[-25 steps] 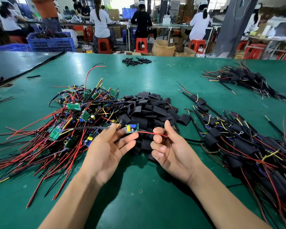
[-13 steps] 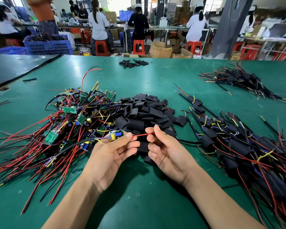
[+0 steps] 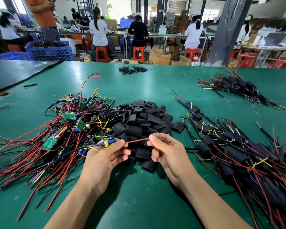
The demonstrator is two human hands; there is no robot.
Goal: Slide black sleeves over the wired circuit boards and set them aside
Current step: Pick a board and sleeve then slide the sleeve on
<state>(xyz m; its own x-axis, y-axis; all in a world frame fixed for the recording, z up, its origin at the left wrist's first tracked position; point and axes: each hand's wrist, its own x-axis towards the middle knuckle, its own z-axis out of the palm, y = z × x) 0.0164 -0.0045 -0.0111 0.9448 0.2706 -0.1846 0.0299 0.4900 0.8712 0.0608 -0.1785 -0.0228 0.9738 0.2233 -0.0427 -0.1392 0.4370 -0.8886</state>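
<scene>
My left hand (image 3: 104, 161) pinches a small green circuit board (image 3: 108, 141) with a yellow and a blue part on it. A red wire (image 3: 136, 140) runs from that board to the right. My right hand (image 3: 168, 153) pinches the wire's far end between thumb and forefinger. Just behind both hands lies a heap of loose black sleeves (image 3: 144, 120). Left of it sits a tangle of bare wired boards (image 3: 69, 128). At the right lies a pile of sleeved boards (image 3: 238, 156).
The green table (image 3: 139, 192) runs to a far edge with a few black sleeves (image 3: 133, 70) near it. Another bundle of sleeved boards (image 3: 236, 90) lies at the far right. A dark board (image 3: 15, 73) covers the far left. People sit at benches beyond.
Both hands have drifted slightly left with the board. My right hand has slid along the red wire, so more of it shows stretched between my hands.
</scene>
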